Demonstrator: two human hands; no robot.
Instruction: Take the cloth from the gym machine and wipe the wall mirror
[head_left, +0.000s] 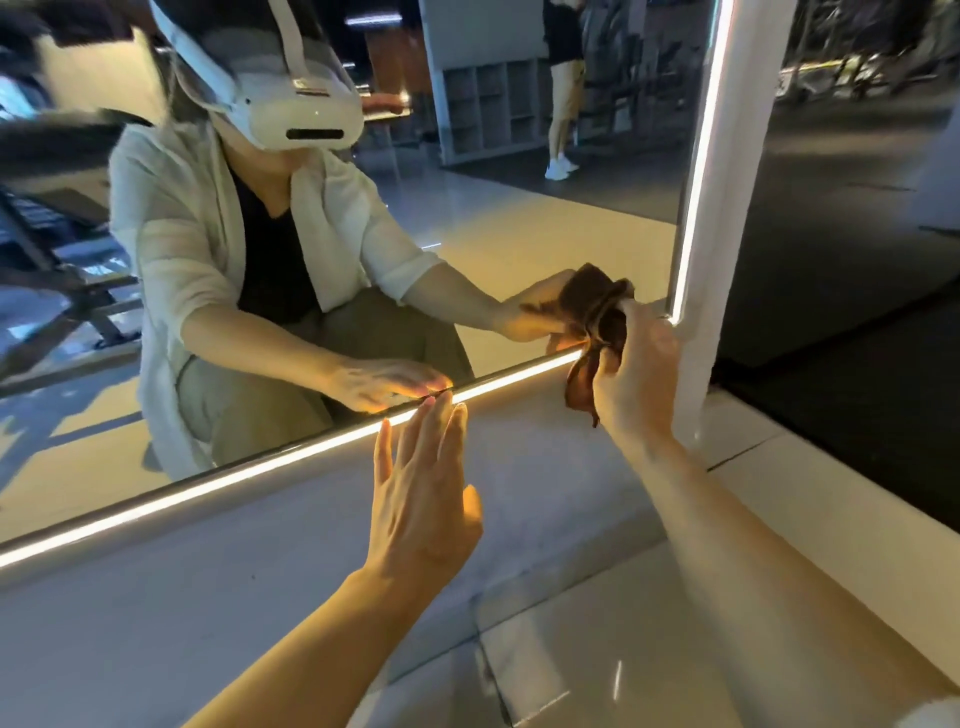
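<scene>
A bunched brown cloth (597, 332) is gripped in my right hand (641, 374) and pressed against the lower right corner of the wall mirror (519, 228). Part of the cloth hangs down below the lit bottom edge. My left hand (423, 493) is flat with straight fingers, its fingertips touching the mirror's bottom light strip (291, 457). The mirror reflects me crouching, both arms and the cloth.
A white lit frame post (727, 182) borders the mirror on the right, with dark flooring beyond it. Below the mirror runs a pale grey ledge (208, 597) and tiled floor (597, 675). Gym equipment and a standing person's legs show in the reflection.
</scene>
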